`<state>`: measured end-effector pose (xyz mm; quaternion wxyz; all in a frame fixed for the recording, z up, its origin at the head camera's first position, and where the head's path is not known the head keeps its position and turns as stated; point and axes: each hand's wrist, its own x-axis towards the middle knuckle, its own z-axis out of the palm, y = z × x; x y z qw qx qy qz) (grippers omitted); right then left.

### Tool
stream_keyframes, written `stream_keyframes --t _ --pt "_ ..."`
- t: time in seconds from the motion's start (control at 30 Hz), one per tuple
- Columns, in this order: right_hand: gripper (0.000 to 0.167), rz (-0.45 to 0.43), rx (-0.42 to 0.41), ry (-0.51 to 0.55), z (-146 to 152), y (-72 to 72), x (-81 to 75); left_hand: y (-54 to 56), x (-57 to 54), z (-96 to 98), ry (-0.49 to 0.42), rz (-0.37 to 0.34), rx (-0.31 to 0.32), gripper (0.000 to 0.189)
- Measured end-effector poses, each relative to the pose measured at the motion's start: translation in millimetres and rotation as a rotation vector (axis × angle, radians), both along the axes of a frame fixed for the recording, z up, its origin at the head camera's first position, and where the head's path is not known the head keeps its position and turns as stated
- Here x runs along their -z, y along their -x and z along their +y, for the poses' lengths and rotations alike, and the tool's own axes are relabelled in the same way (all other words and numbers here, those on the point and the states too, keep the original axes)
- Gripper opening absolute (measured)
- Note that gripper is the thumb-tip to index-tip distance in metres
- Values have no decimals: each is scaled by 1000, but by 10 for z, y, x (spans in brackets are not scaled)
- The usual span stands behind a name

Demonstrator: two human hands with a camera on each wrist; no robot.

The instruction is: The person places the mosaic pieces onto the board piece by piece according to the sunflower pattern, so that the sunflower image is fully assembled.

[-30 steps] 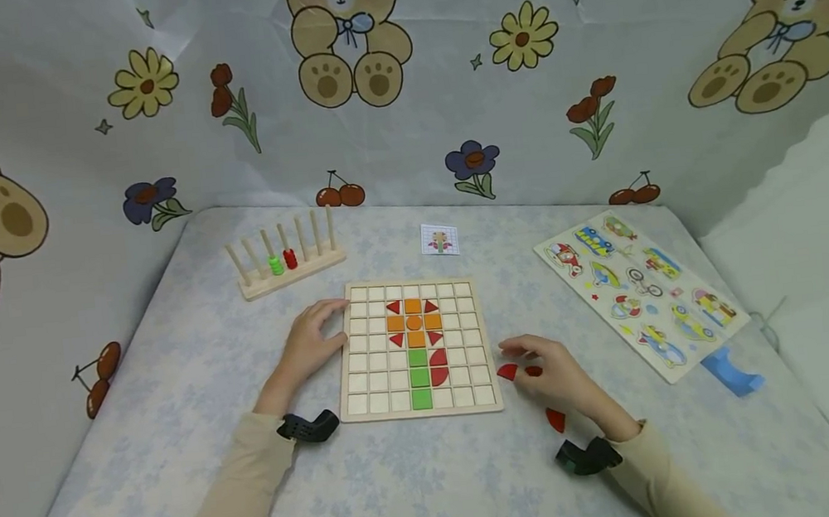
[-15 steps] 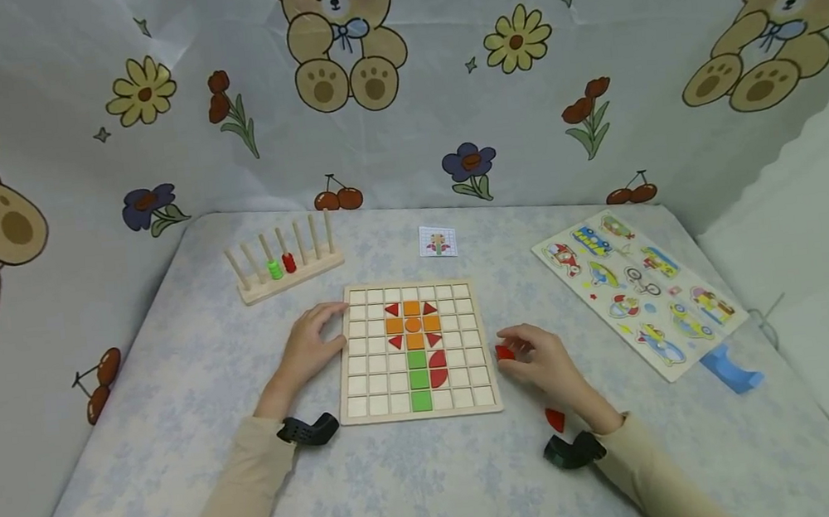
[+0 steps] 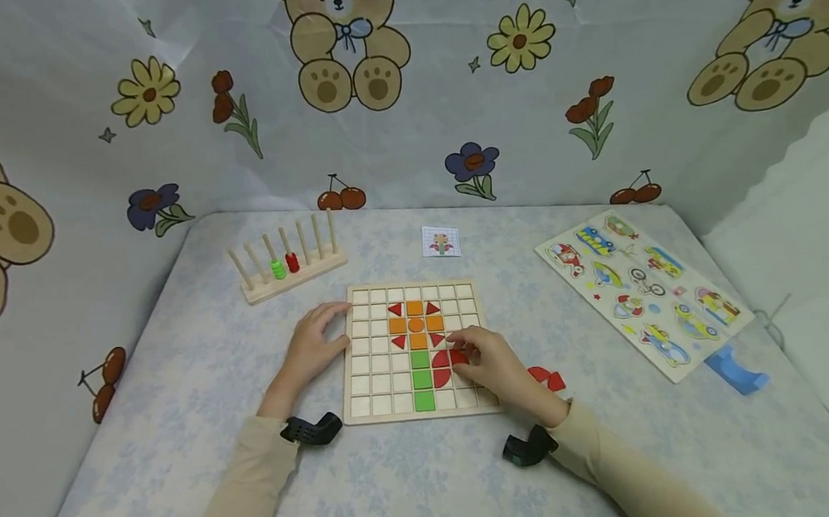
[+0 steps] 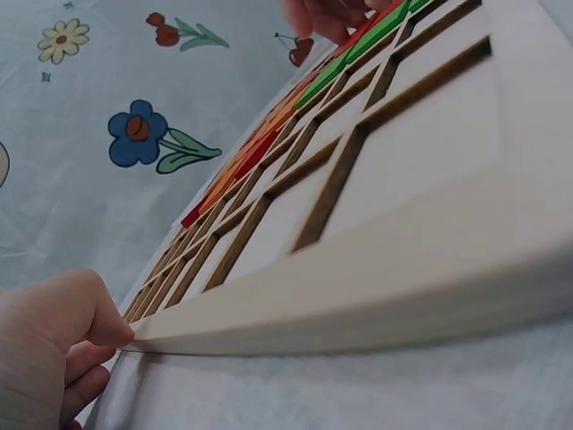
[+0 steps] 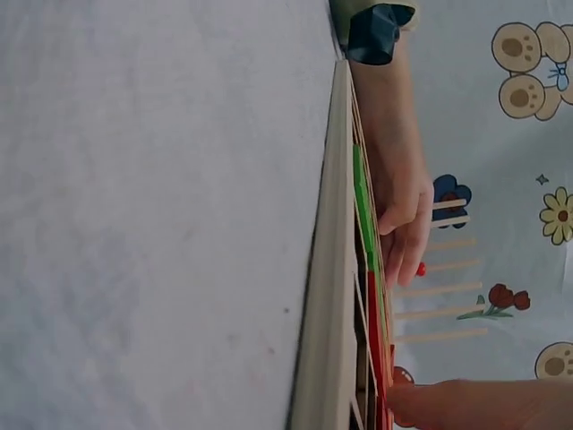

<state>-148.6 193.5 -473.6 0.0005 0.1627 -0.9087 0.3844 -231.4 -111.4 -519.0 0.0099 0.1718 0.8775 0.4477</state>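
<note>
A wooden grid board point(image 3: 367, 385) lies on the table, holding orange squares, an orange circle, red triangles, green squares point(image 3: 422, 380) and red quarter-circle pieces point(image 3: 441, 375). My left hand point(image 3: 309, 354) rests at the board's left edge, thumb and forefinger spread along the frame; in the left wrist view its fingers point(image 4: 100, 313) touch a corner. Over the right part of the grid, my right hand point(image 3: 495, 363) pinches a red quarter-circle piece point(image 3: 458, 357) between thumb and fingers, beside the green column. The fingers partly hide that piece.
More red pieces point(image 3: 538, 374) lie on the table by my right wrist. Behind the board stand a peg rack point(image 3: 295, 277) with green and red beads and a small pattern card point(image 3: 440, 241). A vehicle puzzle board point(image 3: 642, 291) lies at right, beside a blue curved piece point(image 3: 734, 372).
My right hand has picked up a red quarter-circle piece from the table at the board's right and carried it left over the grid. The left hand stays at the board's edge.
</note>
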Motion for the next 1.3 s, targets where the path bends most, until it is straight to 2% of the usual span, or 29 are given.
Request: stream_keyframes --t 0.13,0.23,0.47,0.67,0.83,0.9,1.0,1.1,1.3 --pt "32 67 7 12 150 -33 -60 14 -1 -6 8 11 -2 52" --pt "32 105 42 -33 356 -64 -99 25 1 -20 17 16 -9 52" --pt "39 -16 108 -157 808 -267 -120 16 -7 -55 11 15 -14 51" --pt "39 6 199 -157 857 -398 -11 7 -11 -62 12 9 -20 51" --pt "38 54 221 -120 740 -316 2 12 -17 -56 16 0 -14 51" --pt "39 80 189 -99 625 -238 -43 15 -18 -57 17 -1 -13 51" --pt "39 94 98 -44 349 -96 -133 18 -15 -59 24 0 -17 51" --pt "38 69 -34 3 11 53 -176 17 -9 -51 27 1 -18 51" --pt "39 -6 -292 -6 -588 296 -129 16 9 -3 16 6 -4 51"
